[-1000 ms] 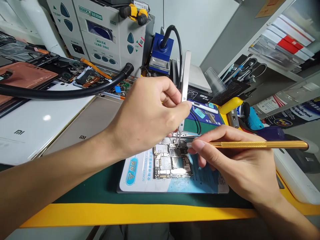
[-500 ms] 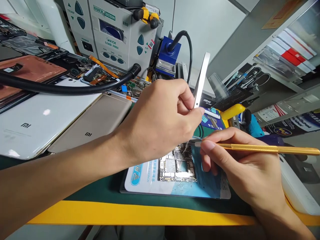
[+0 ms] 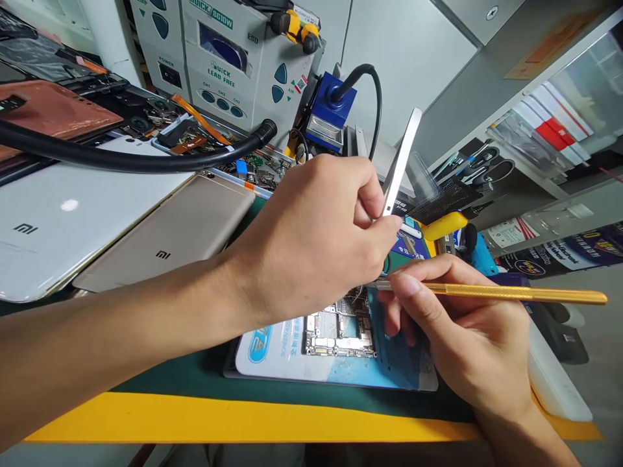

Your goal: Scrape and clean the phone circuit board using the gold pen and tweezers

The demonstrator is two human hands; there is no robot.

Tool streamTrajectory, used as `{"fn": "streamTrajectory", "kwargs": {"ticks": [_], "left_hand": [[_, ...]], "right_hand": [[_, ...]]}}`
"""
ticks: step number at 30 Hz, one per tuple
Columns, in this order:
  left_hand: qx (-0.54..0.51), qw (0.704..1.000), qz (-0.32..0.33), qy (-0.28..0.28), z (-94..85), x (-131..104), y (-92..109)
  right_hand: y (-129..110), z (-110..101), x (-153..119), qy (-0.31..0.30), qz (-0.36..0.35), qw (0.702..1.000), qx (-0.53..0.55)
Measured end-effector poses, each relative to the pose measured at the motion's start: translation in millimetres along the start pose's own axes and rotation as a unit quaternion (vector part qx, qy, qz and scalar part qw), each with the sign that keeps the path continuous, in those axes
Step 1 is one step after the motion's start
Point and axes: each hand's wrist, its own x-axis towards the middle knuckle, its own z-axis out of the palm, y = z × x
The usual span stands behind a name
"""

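Observation:
My left hand (image 3: pixel 316 240) is closed on metal tweezers (image 3: pixel 402 162), whose back end points up and away. The tips reach down behind my fingers towards the phone circuit board (image 3: pixel 338 344). That board lies flat on a white and blue printed box (image 3: pixel 302 373), its upper part hidden by my left hand. In a pen grip, my right hand (image 3: pixel 467 337) holds a craft knife (image 3: pixel 487 292) with a gold knurled handle. The knife lies almost level, its front end near the board's top edge and beside the tweezers; the blade's contact is too small to tell.
At the left lie a white phone back (image 3: pixel 92 214) and a gold phone back (image 3: pixel 195 227), under a thick black hose (image 3: pixel 146 162). The hot air station (image 3: pixel 219 71) stands behind. A holder with scissors (image 3: pixel 491 165) and a yellow-handled tool (image 3: pixel 445 226) are at the right.
The view has shifted slightly, so the background sits a little differently. Both hands keep their grips on the tweezers and the craft knife, with the right hand slightly closer to the left.

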Motion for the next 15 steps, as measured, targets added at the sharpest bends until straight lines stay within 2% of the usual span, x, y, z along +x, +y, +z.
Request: {"fn": "streamTrajectory", "kwargs": {"ticks": [5,15], "left_hand": [[0.007,1.0,0.01,-0.008,-0.6,2.0,0.3],[0.007,0.999,0.024,-0.02,-2.3,2.0,1.4]], "right_hand": [[6.6,-6.4,2.5,-0.032,-0.047,0.998,-0.02],[7.6,-6.1,3.9,-0.028,-0.053,0.998,-0.028]]}}
